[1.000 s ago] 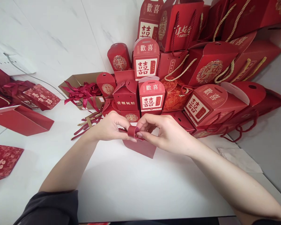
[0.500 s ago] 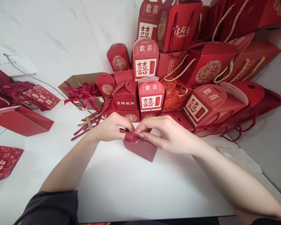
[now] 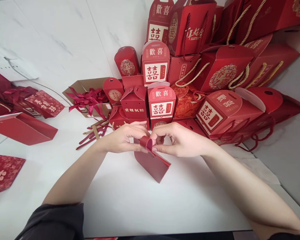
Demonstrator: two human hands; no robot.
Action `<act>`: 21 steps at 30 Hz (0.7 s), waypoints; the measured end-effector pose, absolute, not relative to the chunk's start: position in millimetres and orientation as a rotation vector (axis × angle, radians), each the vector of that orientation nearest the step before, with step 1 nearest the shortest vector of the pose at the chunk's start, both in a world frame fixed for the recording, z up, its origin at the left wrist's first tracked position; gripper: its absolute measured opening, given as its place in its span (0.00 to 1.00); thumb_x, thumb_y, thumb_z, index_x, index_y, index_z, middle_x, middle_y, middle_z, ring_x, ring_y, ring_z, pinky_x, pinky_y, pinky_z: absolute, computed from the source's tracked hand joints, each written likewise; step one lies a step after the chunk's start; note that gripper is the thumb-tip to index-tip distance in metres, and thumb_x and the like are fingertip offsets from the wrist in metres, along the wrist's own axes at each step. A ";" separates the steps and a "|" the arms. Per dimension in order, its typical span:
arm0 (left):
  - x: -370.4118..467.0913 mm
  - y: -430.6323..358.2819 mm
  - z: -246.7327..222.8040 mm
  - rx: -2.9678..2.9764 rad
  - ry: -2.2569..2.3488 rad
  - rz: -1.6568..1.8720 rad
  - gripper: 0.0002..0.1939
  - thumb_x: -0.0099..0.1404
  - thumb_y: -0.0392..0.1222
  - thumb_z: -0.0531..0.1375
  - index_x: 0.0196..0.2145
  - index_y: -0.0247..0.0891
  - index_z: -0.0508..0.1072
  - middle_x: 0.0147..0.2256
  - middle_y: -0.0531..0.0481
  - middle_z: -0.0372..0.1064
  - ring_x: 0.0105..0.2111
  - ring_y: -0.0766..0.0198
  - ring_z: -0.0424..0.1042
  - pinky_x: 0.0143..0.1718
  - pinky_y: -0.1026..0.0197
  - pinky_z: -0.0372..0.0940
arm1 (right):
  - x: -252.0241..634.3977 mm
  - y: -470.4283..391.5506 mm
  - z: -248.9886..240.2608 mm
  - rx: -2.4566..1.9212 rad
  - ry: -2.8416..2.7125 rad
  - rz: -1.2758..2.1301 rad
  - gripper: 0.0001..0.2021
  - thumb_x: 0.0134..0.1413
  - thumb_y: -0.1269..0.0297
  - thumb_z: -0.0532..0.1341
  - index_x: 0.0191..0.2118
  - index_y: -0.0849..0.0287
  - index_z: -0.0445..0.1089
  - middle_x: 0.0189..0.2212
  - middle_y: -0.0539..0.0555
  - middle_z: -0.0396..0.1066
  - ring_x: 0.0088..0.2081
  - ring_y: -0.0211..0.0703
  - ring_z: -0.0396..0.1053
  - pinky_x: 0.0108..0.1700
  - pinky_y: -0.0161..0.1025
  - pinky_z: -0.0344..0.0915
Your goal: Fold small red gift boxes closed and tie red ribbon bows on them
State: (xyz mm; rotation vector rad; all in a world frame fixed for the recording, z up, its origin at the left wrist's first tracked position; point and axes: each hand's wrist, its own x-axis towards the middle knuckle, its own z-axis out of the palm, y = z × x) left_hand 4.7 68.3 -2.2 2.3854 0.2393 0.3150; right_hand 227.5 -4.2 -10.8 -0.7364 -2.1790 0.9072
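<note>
A small flat red paper box [image 3: 152, 165] hangs just above the white table [image 3: 130, 196], tilted with its lower corner toward me. My left hand [image 3: 123, 137] and my right hand [image 3: 181, 140] meet over its top edge. Both pinch a curled red flap [image 3: 147, 142] at the top of the box between thumbs and fingertips. My fingers hide the far side of that flap.
Behind my hands stands a crowd of folded red gift boxes [image 3: 161, 101] and red bags with rope handles [image 3: 223, 71]. A brown carton of red ribbons [image 3: 88, 97] sits at back left. Flat red bags [image 3: 22, 128] lie at the left; a white sheet [image 3: 256, 170] lies right.
The red box has swung downward and turned, its lower corner now nearer to me. Both hands have shifted slightly up and right while still pinching the curled flap.
</note>
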 end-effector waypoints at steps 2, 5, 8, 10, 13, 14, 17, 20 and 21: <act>5.5 67.7 -2.3 2.453 0.266 0.334 0.05 0.64 0.40 0.62 0.38 0.42 0.78 0.39 0.48 0.77 0.46 0.60 0.73 0.64 0.49 0.51 | 228.7 -4.1 -10.8 -0.767 -2.139 0.932 0.04 0.55 0.74 0.61 0.35 0.60 0.72 0.32 0.50 0.74 0.33 0.36 0.70 0.35 0.33 0.66; 7.6 65.0 -3.6 2.488 0.481 0.583 0.11 0.59 0.44 0.67 0.40 0.41 0.73 0.45 0.45 0.73 0.49 0.57 0.70 0.58 0.51 0.60 | 229.9 -3.3 -11.1 -0.828 -2.059 0.934 0.03 0.54 0.74 0.61 0.32 0.60 0.72 0.30 0.50 0.74 0.31 0.36 0.70 0.35 0.33 0.66; 11.9 57.7 -5.0 2.480 0.784 0.982 0.16 0.55 0.46 0.70 0.36 0.38 0.71 0.42 0.45 0.72 0.45 0.58 0.70 0.47 0.57 0.66 | 227.0 -0.6 -15.1 -0.919 -1.862 0.851 0.02 0.53 0.72 0.61 0.31 0.60 0.70 0.28 0.49 0.72 0.29 0.36 0.69 0.34 0.32 0.66; 15.6 49.3 -4.7 2.488 0.913 1.040 0.08 0.61 0.44 0.65 0.34 0.38 0.72 0.37 0.48 0.73 0.39 0.62 0.71 0.41 0.61 0.66 | 221.9 1.6 -20.3 -0.967 -1.733 0.763 0.02 0.53 0.71 0.61 0.30 0.60 0.70 0.27 0.49 0.73 0.29 0.36 0.69 0.33 0.32 0.66; 19.9 34.7 -1.4 2.574 0.989 0.948 0.11 0.69 0.40 0.55 0.29 0.37 0.72 0.29 0.52 0.72 0.31 0.65 0.70 0.35 0.62 0.62 | 211.9 3.4 -29.2 -1.039 -1.647 0.592 0.03 0.52 0.71 0.61 0.29 0.59 0.70 0.27 0.49 0.74 0.27 0.36 0.70 0.31 0.32 0.66; 20.4 30.4 0.3 2.616 0.998 0.911 0.12 0.69 0.40 0.54 0.28 0.37 0.72 0.28 0.52 0.72 0.30 0.65 0.69 0.36 0.61 0.62 | 208.8 3.5 -32.0 -1.060 -1.637 0.521 0.03 0.52 0.72 0.61 0.29 0.59 0.70 0.27 0.49 0.74 0.27 0.36 0.69 0.31 0.33 0.66; 19.3 21.7 5.2 2.723 1.021 0.781 0.09 0.66 0.45 0.58 0.32 0.37 0.71 0.32 0.52 0.73 0.34 0.63 0.71 0.42 0.58 0.60 | 202.1 2.5 -38.7 -1.088 -1.641 0.296 0.03 0.51 0.73 0.61 0.29 0.58 0.70 0.27 0.49 0.74 0.27 0.37 0.69 0.31 0.34 0.66; 17.1 19.3 6.8 2.741 1.107 0.729 0.09 0.62 0.45 0.61 0.33 0.37 0.71 0.33 0.52 0.74 0.33 0.62 0.71 0.40 0.58 0.61 | 198.5 1.4 -44.7 -1.084 -1.706 0.135 0.03 0.53 0.72 0.60 0.31 0.57 0.70 0.28 0.50 0.74 0.29 0.38 0.70 0.31 0.35 0.65; 16.8 19.7 6.5 2.731 1.132 0.723 0.07 0.63 0.43 0.61 0.33 0.37 0.72 0.32 0.52 0.74 0.33 0.62 0.71 0.40 0.59 0.61 | 197.6 1.4 -46.7 -1.078 -1.735 0.099 0.03 0.54 0.71 0.60 0.31 0.57 0.70 0.28 0.51 0.74 0.29 0.39 0.70 0.32 0.35 0.65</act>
